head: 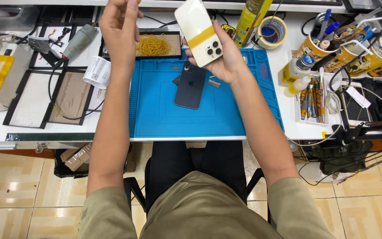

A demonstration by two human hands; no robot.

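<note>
Right hand: we grip the white phone from beneath, its back with the camera cluster facing us, a yellow band of tape across its middle.
Left hand: raised at the far left of the mat, fingers drawn loosely together; we cannot tell whether it pinches anything.
White phone: lifted above the far edge of the blue mat, tilted.
Dark phone: face down on the mat, just under our right hand.
Far side: a tray of yellow rubber bands between our hands; a tape roll to the right.
Surface: white, with tool cups at the far right.
</note>
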